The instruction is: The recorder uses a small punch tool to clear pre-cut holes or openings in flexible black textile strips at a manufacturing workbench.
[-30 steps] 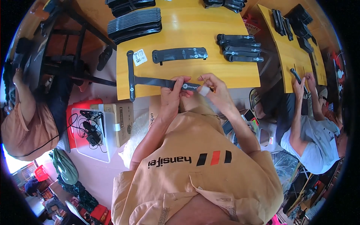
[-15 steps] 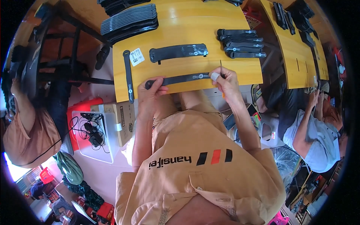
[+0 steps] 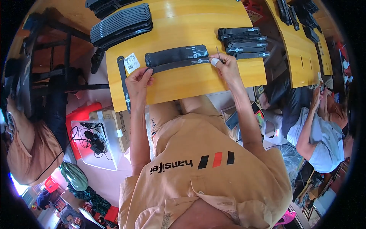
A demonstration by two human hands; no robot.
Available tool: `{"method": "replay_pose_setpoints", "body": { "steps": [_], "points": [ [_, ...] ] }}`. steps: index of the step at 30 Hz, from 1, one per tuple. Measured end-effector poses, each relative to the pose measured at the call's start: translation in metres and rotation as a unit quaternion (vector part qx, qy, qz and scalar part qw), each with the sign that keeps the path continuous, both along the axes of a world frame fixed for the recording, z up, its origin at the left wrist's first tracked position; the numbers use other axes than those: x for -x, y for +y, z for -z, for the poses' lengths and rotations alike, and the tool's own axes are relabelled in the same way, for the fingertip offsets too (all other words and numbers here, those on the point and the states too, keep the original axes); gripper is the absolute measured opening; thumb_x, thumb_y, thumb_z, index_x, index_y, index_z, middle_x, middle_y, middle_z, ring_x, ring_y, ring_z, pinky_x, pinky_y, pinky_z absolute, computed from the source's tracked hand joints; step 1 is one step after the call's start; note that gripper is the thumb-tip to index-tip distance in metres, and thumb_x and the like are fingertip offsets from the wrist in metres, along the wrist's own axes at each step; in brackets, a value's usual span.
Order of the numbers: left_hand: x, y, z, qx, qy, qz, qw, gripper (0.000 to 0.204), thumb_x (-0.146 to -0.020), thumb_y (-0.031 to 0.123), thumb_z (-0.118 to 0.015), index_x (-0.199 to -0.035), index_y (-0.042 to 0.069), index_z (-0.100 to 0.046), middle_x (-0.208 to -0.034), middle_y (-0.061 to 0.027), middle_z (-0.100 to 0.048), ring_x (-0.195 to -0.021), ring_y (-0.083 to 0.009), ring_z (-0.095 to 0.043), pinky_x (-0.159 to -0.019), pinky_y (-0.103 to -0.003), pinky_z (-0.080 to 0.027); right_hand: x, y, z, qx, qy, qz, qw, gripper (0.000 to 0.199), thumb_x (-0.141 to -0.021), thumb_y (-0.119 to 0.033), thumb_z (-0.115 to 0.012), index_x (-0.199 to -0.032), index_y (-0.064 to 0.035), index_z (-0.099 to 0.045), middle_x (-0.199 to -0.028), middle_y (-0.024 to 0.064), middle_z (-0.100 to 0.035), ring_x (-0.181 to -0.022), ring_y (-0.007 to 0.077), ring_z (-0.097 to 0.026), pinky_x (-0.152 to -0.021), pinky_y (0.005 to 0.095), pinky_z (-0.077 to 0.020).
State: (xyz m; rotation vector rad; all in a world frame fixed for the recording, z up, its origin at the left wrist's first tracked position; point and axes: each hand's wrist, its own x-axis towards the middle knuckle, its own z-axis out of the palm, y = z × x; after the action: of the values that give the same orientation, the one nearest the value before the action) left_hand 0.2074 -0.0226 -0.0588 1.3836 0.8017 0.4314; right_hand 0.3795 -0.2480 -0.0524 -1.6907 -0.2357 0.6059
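Head view: my left hand [image 3: 138, 78] and right hand [image 3: 227, 65] have fingers pinched on a black strap [image 3: 179, 65] stretched across the counter [image 3: 198, 82].

Bright, even daylight lit the yellow bench [image 3: 183, 84], with soft glare near its far edge. Fisheye bending curved everything toward black corners.

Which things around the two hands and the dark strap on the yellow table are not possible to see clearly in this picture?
- Head view: the thin tool in the right hand is too small to identify.
- The left hand covers its end of the strap, so the grip is hidden.
- The small markings on the strap are too small to read.
- The stack of dark pads cannot be counted; fisheye blur.
- The table is cut off by the top edge.
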Motion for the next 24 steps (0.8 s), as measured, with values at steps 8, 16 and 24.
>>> {"method": "replay_pose_setpoints", "body": {
  "steps": [8,16,24],
  "points": [
    [-0.015,0.003,0.016,-0.063,0.011,-0.036,0.997,0.010,-0.077,0.005,-0.068,-0.084,-0.001,-0.063,-0.067,-0.0014,-0.059,-0.053,-0.0047,-0.052,-0.047,-0.017,-0.041,-0.010,0.010,0.023,0.066,-0.104,0.014,0.992,0.004,-0.076,-0.004,-0.065,-0.080,-0.0015,-0.066,-0.066,-0.0037,-0.056,-0.057,0.0026,-0.044,-0.052,0.0185,-0.0353],
    [-0.020,0.001,0.012,-0.084,0.039,-0.029,0.995,0.012,-0.079,0.005,-0.066,-0.086,-0.002,-0.059,-0.068,-0.0026,-0.059,-0.053,-0.0055,-0.051,-0.046,-0.017,-0.039,-0.009,0.015,0.027,0.097,-0.120,0.033,0.988,0.004,-0.075,-0.003,-0.065,-0.079,-0.0009,-0.065,-0.069,-0.0034,-0.058,-0.062,0.0040,-0.046,-0.057,0.0195,-0.0375],
    [-0.021,0.002,0.012,-0.055,0.024,-0.052,0.997,0.012,-0.077,0.005,-0.068,-0.081,-0.001,-0.059,-0.065,-0.0018,-0.057,-0.051,-0.0052,-0.050,-0.045,-0.017,-0.039,-0.006,0.022,0.017,0.109,-0.125,0.048,0.985,0.004,-0.075,-0.003,-0.065,-0.079,-0.0010,-0.064,-0.067,-0.0031,-0.057,-0.061,0.0051,-0.046,-0.056,0.0194,-0.0371]
  ]
}}
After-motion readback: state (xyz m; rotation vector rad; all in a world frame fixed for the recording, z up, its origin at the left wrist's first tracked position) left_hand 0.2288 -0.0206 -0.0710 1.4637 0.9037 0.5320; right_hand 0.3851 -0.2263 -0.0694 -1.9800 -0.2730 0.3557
